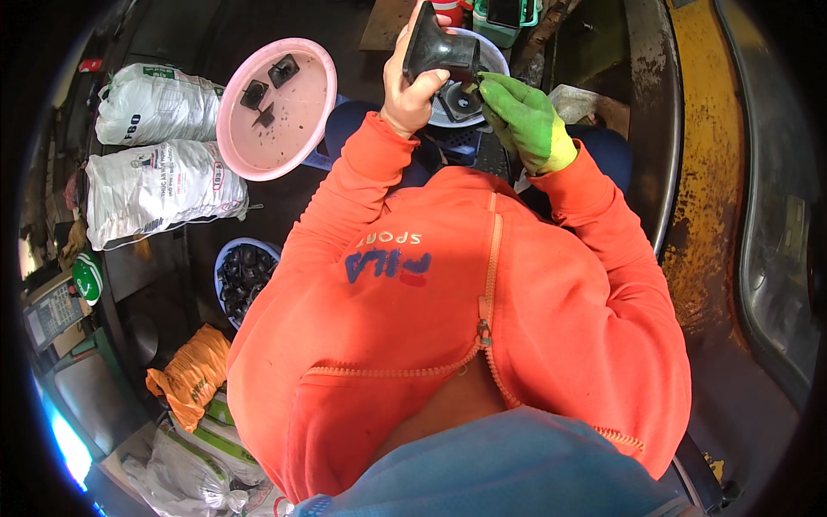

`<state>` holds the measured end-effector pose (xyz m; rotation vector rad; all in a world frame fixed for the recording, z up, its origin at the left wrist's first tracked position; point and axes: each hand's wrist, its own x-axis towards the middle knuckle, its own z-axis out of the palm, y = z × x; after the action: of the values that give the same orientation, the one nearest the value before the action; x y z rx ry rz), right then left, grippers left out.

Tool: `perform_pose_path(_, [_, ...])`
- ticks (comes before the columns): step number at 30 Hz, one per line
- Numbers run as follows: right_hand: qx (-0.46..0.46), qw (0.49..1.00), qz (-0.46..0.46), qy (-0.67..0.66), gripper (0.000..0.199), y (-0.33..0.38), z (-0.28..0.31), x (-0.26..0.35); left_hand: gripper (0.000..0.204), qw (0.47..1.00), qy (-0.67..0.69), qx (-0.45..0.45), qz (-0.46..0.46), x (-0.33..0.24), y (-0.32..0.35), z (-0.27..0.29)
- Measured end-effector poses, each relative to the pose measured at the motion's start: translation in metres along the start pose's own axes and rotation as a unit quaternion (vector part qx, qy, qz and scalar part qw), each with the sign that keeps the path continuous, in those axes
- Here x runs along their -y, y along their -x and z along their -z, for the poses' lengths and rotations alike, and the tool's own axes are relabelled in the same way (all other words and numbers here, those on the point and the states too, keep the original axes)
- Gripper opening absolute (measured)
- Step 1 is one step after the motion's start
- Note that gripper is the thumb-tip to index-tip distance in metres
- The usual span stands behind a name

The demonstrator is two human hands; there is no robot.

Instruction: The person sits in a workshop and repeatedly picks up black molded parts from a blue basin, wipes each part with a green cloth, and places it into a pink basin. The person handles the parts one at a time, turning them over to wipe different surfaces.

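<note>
My bare left hand [407,96] is wrapped round a black molded part [435,50] with a wide flared end and a narrower block-shaped end. The narrower end points toward my right hand [527,125], which wears a green glove. The gloved fingers are pinched together close beside that end; whatever they hold is too small and hidden to name. Below the two hands, a pale lavender basin [497,59] contains another black part [459,101] with a round center. My left hand and the held part hide some of this basin.
To the left stands a pink basin [297,138] with 3 black pieces [282,71]. Two white sacks [164,191] lie beyond it. A blue-rimmed basin [245,274] of several black parts sits nearer, by an orange bag [194,370]. A rusty yellow metal frame [699,207] rises at right.
</note>
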<state>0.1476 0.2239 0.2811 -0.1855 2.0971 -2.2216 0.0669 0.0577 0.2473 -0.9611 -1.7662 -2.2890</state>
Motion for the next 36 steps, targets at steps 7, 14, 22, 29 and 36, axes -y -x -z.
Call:
perform_pose_path(7, [0.047,0.92,-0.274,-0.278,0.032,0.01,0.008,0.032,0.087,0.957,-0.201,0.049,-0.201,0.01,-0.007,0.012])
perform_pose_path(14, [0.065,0.904,-0.269,-0.325,0.037,-0.012,0.02,0.012,0.096,0.953,-0.199,0.008,-0.229,0.017,0.0,0.011])
perform_pose_path(22, [0.049,0.977,0.141,0.152,0.037,-0.036,0.04,0.01,0.134,0.989,0.113,0.093,-0.007,0.011,0.018,0.001])
perform_pose_path(29, [0.096,0.926,0.221,0.29,0.035,-0.041,0.038,0.0,0.072,0.831,0.461,-0.019,0.31,0.012,0.025,-0.01])
perform_pose_path(36, [0.037,0.951,0.113,0.285,0.026,-0.023,0.043,-0.017,0.065,0.783,0.534,0.004,0.319,0.014,0.019,0.012])
